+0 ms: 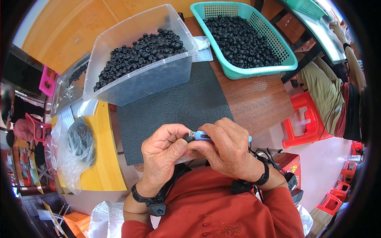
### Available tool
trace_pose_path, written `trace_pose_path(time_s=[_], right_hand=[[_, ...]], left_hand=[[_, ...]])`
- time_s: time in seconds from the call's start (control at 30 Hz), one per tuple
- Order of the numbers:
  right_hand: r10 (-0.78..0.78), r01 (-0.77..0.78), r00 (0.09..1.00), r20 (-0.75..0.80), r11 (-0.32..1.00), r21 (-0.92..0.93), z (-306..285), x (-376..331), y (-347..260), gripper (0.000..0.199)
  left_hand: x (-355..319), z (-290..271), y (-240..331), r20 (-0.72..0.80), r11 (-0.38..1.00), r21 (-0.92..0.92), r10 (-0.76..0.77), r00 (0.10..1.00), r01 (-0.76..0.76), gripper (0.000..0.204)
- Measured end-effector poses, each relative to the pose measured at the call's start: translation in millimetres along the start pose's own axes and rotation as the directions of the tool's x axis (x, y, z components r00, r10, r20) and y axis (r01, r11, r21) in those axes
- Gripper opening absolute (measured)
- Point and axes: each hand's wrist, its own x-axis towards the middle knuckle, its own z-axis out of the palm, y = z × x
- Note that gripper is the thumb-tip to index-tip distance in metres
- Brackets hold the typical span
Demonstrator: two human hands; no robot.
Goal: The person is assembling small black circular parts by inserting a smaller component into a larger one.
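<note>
1. Wooden table point(258, 99) fills the middle of the view, with a dark textured mat point(174, 107) laid over its near left part and a pale floor off to the right.
2. Close to the body, the left hand point(162, 154) is curled, thumb and fingertips pinching a small black ring-shaped part point(187, 137).
3. Touching it from the right, the right hand point(228, 148) is closed around a blue-handled tool point(202, 136), whose metal end meets the black part between the two hands.
4. Both hands hover just above the near edge of the mat; each wrist wears a black band.
5. Farther off on the left, a clear plastic bin point(139, 79) stands on the mat's far edge, heaped with the same kind of black parts.
6. Far right of it, a teal mesh basket point(254, 67) holds another load of black parts.
7. Left of the mat, a clear plastic bag point(75, 146) with dark contents lies on a yellow board point(103, 158).
8. At the right edge, another person sits near a red plastic stool point(305, 123).
</note>
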Motion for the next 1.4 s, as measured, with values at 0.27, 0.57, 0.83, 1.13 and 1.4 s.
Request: trace_pose_path(time_s=[0.27,0.57,0.83,1.13,1.4], right_hand=[[-0.02,0.022,0.999,0.031,0.999,-0.048,-3.5,-2.2,1.3,0.025],[-0.016,0.033,0.989,0.144,0.993,-0.114,-8.4,-5.0,-1.0,0.022],[0.07,-0.07,0.997,-0.017,0.997,0.033,-6.7,-16.0,15.3,0.026],[0.246,-0.247,0.969,0.027,0.954,0.173,-8.5,-6.5,10.4,0.024],[0.45,-0.454,0.89,0.079,0.89,0.05,-15.0,-29.8,26.3,0.018]], left_hand=[[-0.2,3.9,-7.9,-0.029,1.0,0.014,0.015,0.999,-0.015,0.027],[-1.6,5.0,-16.5,-0.073,1.0,0.008,-0.009,0.997,0.01,0.028],[-0.2,8.6,-17.2,-0.045,0.998,0.038,0.057,0.997,-0.055,0.025],[5.4,7.7,-22.3,-0.015,0.943,0.284,0.185,0.983,-0.174,0.025],[22.9,29.1,-16.1,-0.023,0.992,0.107,0.067,0.997,-0.064,0.017]])
